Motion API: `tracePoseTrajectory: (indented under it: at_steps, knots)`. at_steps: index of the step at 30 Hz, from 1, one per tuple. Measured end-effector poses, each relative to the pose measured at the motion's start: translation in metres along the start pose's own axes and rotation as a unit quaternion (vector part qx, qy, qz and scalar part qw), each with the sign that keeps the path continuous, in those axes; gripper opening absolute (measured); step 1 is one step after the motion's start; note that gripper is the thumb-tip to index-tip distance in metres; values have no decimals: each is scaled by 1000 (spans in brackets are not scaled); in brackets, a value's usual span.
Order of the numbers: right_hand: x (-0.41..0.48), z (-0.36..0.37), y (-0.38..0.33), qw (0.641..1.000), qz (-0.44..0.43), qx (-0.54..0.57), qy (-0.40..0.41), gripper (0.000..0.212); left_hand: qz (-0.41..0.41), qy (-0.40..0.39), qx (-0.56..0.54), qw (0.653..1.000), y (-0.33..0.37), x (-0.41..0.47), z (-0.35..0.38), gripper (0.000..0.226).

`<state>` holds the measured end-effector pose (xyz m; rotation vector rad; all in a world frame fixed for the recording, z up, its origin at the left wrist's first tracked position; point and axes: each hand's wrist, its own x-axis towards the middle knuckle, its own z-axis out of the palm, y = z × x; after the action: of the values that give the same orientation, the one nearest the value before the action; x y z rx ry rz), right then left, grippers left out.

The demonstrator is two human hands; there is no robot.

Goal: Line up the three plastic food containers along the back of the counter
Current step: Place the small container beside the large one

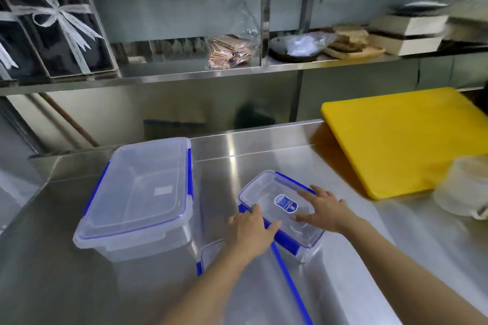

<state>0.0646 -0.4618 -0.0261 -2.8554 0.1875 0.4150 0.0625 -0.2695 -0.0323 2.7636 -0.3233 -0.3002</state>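
Note:
Three clear plastic containers with blue clips stand on the steel counter (52, 285). The big tall container (137, 192) sits at the left, its far end near the counter's back edge. A small labelled container (277, 200) lies mid-counter, skewed to the right. My left hand (250, 227) grips its near-left blue clip side. My right hand (322, 208) rests on its lid and right rim, fingers spread. The third container (264, 293) lies nearest me, largely hidden under my left forearm.
A yellow cutting board (401, 140) covers the counter's right back area. A stack of white tubs (464, 187) sits at the far right. Above the counter a steel shelf (211, 74) holds gift boxes, wrapped wafers, a bagged plate and wooden boxes.

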Motion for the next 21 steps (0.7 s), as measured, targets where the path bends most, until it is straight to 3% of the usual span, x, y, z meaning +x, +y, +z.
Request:
tracePoseTrajectory:
  at_steps: [8, 11, 14, 17, 21]
  knots:
    - [5, 14, -4, 999, -3, -20, 41, 82, -25, -37, -24, 999, -9, 14, 10, 92]
    - [7, 17, -5, 998, -24, 36, 34, 85, -14, -75, -24, 997, -14, 17, 4, 106]
    - [8, 14, 0, 991, -62, 119, -28, 100, -10, -92, -59, 994, -17, 16, -2, 118]
    - [8, 14, 6, 988, -95, 95, -72, 116, 3, -87, -105, 991, -22, 14, -4, 111]
    - [15, 15, 12, 988, -104, 87, -68, 115, 19, -22, -180, 983, -25, 11, -2, 84]
